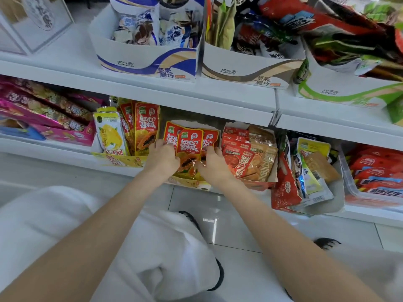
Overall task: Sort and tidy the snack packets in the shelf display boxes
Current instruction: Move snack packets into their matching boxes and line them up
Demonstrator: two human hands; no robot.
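Note:
Several red papaya snack packets (189, 143) stand in a yellow display box (187, 182) on the lower shelf. My left hand (162, 158) grips the stack's left side, fingers curled round the packets. My right hand (212, 163) grips the right side, thumb on the front packet. More red papaya packets (145, 127) and a yellow mango packet (110, 135) stand in a second yellow box (122, 160) just to the left.
An orange box of red and brown packets (248, 158) stands right of my hands, then a grey tub of mixed packets (309, 177) and a clear tub of red packets (377, 175). Pink packets (43, 112) lie at left. White display boxes (148, 59) fill the upper shelf.

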